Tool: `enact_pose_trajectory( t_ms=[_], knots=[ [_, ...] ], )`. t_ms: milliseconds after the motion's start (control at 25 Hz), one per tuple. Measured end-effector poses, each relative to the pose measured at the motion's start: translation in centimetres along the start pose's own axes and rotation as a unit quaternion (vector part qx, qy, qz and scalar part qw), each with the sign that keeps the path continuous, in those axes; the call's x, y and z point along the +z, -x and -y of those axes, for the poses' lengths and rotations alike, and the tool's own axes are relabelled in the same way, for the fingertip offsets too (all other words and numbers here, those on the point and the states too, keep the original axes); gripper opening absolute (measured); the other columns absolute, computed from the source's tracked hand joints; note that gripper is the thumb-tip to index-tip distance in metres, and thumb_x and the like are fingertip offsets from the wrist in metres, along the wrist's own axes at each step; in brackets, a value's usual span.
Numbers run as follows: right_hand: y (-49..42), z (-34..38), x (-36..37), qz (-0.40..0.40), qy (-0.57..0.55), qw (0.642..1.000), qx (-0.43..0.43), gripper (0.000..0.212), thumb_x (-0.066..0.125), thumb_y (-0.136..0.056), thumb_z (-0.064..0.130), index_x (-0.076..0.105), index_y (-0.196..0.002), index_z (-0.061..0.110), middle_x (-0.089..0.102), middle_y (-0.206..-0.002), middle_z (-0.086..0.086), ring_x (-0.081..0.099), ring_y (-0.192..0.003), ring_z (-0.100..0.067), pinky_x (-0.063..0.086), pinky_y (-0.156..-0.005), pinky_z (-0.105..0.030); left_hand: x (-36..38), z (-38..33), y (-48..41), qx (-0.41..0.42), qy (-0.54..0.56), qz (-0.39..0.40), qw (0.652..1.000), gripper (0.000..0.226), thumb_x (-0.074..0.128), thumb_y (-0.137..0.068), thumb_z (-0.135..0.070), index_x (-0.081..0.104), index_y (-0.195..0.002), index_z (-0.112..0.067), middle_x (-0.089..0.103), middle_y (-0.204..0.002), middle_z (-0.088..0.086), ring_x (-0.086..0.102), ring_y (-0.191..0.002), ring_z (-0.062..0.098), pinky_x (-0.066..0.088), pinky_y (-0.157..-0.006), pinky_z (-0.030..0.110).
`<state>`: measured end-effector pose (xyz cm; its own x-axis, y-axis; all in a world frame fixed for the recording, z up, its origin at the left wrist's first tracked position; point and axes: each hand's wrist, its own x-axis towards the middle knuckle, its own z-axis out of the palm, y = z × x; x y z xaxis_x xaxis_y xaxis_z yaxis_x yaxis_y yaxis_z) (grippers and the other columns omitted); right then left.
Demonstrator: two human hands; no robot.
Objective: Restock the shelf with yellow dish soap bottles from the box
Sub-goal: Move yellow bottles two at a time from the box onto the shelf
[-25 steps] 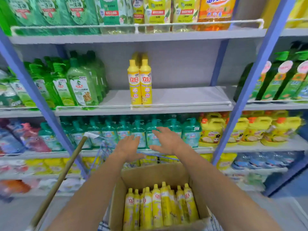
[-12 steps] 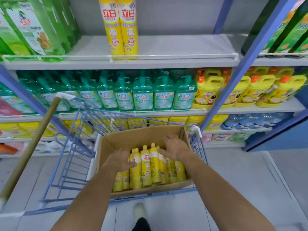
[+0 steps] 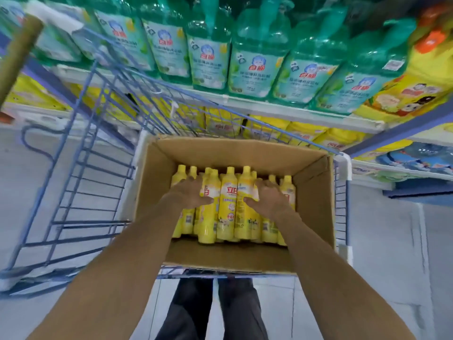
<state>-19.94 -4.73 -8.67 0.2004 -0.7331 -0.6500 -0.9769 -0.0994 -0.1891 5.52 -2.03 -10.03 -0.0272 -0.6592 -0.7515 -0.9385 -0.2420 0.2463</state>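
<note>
Whereas 1 s back shows both hands raised toward the shelving beyond the box, they're now down inside the box [image 3: 316, 192], so the reach for the next load is under way. Left hand [image 3: 188, 196] lies over the bottles on the box's left side, thumb stretched toward the box's middle. Right hand [image 3: 270, 198] mirrors it on the right side, thumb pointing the opposite way. Backs of the hands hide the fingers, so can't tell whether either has closed round a bottle or just rests on top. Yellow dish soap bottles [image 3: 229, 204] stand packed upright, caps up, in the middle and far part of the box, w/ bare cardboard at its near edge. Box sits in the blue wire cart [image 3: 98, 168]. View has dropped too: the shelf w/ two yellow bottles, seen earlier above the box, is out of frame, and only green bottles [image 3: 255, 65] on a shelf edge [image 3: 269, 111] beyond the box show now. Judgement: pick step just starting, nothing lifted clear yet, box approx full, so most of the restock remains. Next needs a firm grip per hand and a straight lift clear of neighbours
</note>
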Motion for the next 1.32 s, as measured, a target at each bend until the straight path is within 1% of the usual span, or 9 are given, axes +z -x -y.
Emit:
enact_pose_trajectory(
  t_ms=[240,400,520,680,800,1040,1160,1240,1320],
  knots=[
    [-7.9,-0.1,3.3,-0.024,-0.054,0.998,0.002,0.067,0.068,-0.090,0.045,0.045,-0.140,0.006,0.048,-0.139,-0.020,0.050,-0.128,-0.038,0.047,-0.098,-0.043,3.2,-1.0,-6.6,-0.015,0.071,-0.023,0.997,0.062,0.067,-0.087,-0.055,0.053,-0.122,-0.005,0.058,-0.124,0.015,0.057,-0.114,0.033,0.048,-0.091,0.043],
    [-10.3,0.0,4.9,-0.071,-0.133,0.988,0.042,0.063,0.079,-0.080,0.046,0.059,-0.123,0.004,0.064,-0.122,-0.018,0.061,-0.114,-0.036,0.050,-0.087,-0.038,5.0,-2.1,-8.1,-0.075,0.138,-0.085,0.984,0.064,0.076,-0.080,-0.048,0.057,-0.129,-0.011,0.058,-0.130,0.012,0.056,-0.123,0.033,0.044,-0.098,0.041],
    [-10.3,-0.5,4.4,-0.058,-0.233,0.968,0.078,0.070,0.086,-0.072,0.042,0.060,-0.128,0.009,0.067,-0.125,-0.010,0.061,-0.118,-0.029,0.047,-0.091,-0.032,5.0,-1.5,-7.9,-0.087,0.258,-0.091,0.958,0.072,0.086,-0.071,-0.038,0.055,-0.132,-0.015,0.063,-0.127,0.007,0.059,-0.120,0.029,0.048,-0.098,0.037],
    [-7.0,-1.1,3.6,-0.049,-0.348,0.931,0.098,0.077,0.092,-0.065,0.027,0.054,-0.131,0.015,0.060,-0.117,0.003,0.060,-0.116,-0.019,0.047,-0.089,-0.027,4.0,-1.5,-5.1,-0.069,0.349,-0.107,0.929,0.069,0.090,-0.069,-0.022,0.052,-0.127,-0.016,0.061,-0.092,-0.001,0.061,-0.092,0.021,0.045,-0.074,0.026],
    [-4.2,-0.9,2.7,-0.054,-0.356,0.931,0.067,0.076,0.093,-0.064,0.027,0.055,-0.129,0.015,0.060,-0.117,0.003,0.060,-0.113,-0.019,0.048,-0.087,-0.030,2.9,-2.0,-2.3,-0.028,0.363,-0.139,0.921,0.064,0.093,-0.064,-0.020,0.054,-0.115,-0.017,0.057,-0.076,-0.008,0.057,-0.069,0.012,0.043,-0.060,0.025],
    [1.9,2.0,-8.0,-0.089,-0.249,0.964,-0.035,0.070,0.093,-0.067,0.033,0.060,-0.124,0.009,0.065,-0.114,-0.005,0.058,-0.106,-0.024,0.034,-0.076,-0.028,-5.5,-4.7,3.5,0.069,0.356,-0.184,0.913,0.079,0.087,-0.037,-0.043,0.062,-0.110,-0.025,0.071,-0.105,-0.002,0.067,-0.100,0.023,0.056,-0.084,0.042],
    [5.5,3.7,-15.2,-0.163,-0.256,0.950,-0.077,0.075,0.096,-0.059,0.032,0.062,-0.123,0.011,0.069,-0.114,-0.007,0.064,-0.105,-0.024,0.047,-0.082,-0.032,-13.1,-8.0,8.2,0.138,0.355,-0.209,0.901,0.088,0.095,-0.047,-0.031,0.058,-0.126,-0.020,0.064,-0.116,-0.005,0.063,-0.108,0.019,0.052,-0.091,0.030],
    [9.1,4.9,-20.7,-0.207,-0.238,0.942,-0.110,0.087,0.095,-0.052,0.043,0.061,-0.126,0.012,0.070,-0.116,-0.004,0.065,-0.106,-0.022,0.052,-0.088,-0.033,-18.2,-10.1,11.9,0.193,0.339,-0.234,0.891,0.095,0.095,-0.045,-0.034,0.055,-0.129,-0.017,0.064,-0.120,-0.001,0.064,-0.107,0.021,0.054,-0.093,0.037],
    [12.3,5.6,-26.1,-0.257,-0.218,0.930,-0.147,0.079,0.095,-0.052,0.043,0.064,-0.119,0.013,0.072,-0.108,-0.003,0.067,-0.101,-0.023,0.055,-0.088,-0.040,-23.1,-12.0,15.3,0.248,0.310,-0.274,0.876,0.091,0.093,-0.039,-0.041,0.059,-0.121,-0.020,0.068,-0.114,0.004,0.067,-0.100,0.024,0.057,-0.087,0.046]
  ],
)
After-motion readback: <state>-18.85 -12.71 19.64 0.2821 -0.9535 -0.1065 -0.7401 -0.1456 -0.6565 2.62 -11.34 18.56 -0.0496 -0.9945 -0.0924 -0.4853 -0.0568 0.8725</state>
